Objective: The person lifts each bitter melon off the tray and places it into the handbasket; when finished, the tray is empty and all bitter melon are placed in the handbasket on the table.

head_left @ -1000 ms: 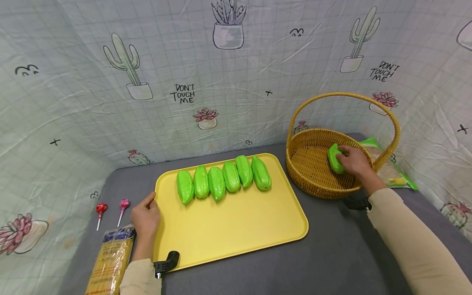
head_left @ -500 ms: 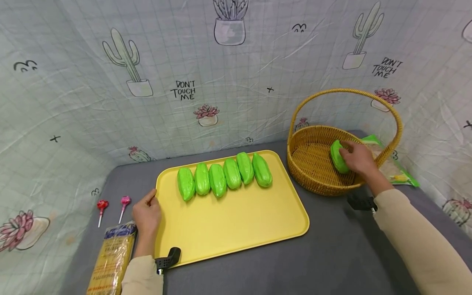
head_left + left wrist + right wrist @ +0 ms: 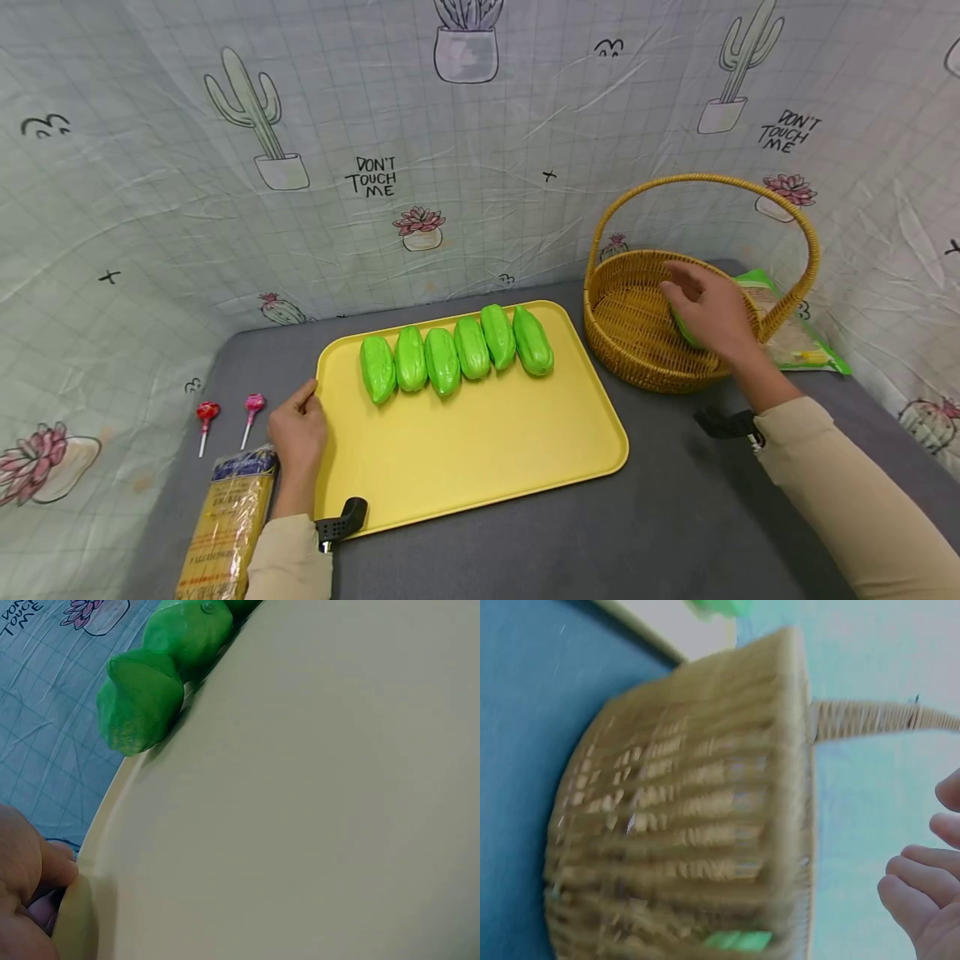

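My left hand (image 3: pixel 298 429) pinches the left rim of the yellow tray (image 3: pixel 487 450); the left wrist view shows thumb and fingers at its edge (image 3: pixel 82 847). Several glossy green, ribbed, elongated fruits (image 3: pixel 442 362) lie in a row along the tray's far side. Over the wicker basket (image 3: pixel 622 350) is my right hand (image 3: pixel 712 312), its fingers loosely spread and holding nothing. One more green fruit (image 3: pixel 684 329) lies inside the basket, mostly hidden under that hand. Through the weave in the right wrist view, a bit of green (image 3: pixel 739 940) shows.
The basket's tall arched handle (image 3: pixel 705 177) rises around the right hand. Behind the basket lies a green-edged packet (image 3: pixel 806 342). At left are a spaghetti packet (image 3: pixel 228 525), a red lollipop (image 3: pixel 207 412) and a pink lollipop (image 3: pixel 254 405). A printed cloth (image 3: pixel 480 167) hangs behind.
My right hand has let go of the green fruit in the basket and lifted off it, fingers spreading. The left hand stays on the tray's rim.
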Motion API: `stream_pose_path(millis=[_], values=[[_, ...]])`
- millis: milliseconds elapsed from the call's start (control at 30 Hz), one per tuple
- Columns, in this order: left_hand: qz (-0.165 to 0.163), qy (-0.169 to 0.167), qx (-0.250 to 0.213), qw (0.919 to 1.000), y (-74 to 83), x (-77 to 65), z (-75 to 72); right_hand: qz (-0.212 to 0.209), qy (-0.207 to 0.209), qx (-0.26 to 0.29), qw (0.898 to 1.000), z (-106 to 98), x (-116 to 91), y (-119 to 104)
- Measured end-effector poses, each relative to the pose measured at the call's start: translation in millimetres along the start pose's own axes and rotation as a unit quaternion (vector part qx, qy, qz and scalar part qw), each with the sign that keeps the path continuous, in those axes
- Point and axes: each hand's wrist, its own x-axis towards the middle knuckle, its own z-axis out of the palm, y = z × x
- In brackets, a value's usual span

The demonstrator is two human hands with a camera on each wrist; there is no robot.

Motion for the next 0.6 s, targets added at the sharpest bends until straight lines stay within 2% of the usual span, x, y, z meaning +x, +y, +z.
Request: stream_pose_path(millis=[367, 600], values=[[-0.007, -0.006, 0.0, 1.0, 2.0, 0.1, 0.3, -0.062, -0.01, 0.017, 0.998, 13, -7, -36], [-0.007, 0.001, 0.003, 1.0, 2.8, 1.1, 0.2, -0.108, -0.023, 0.034, 0.993, 34, -10, -55]])
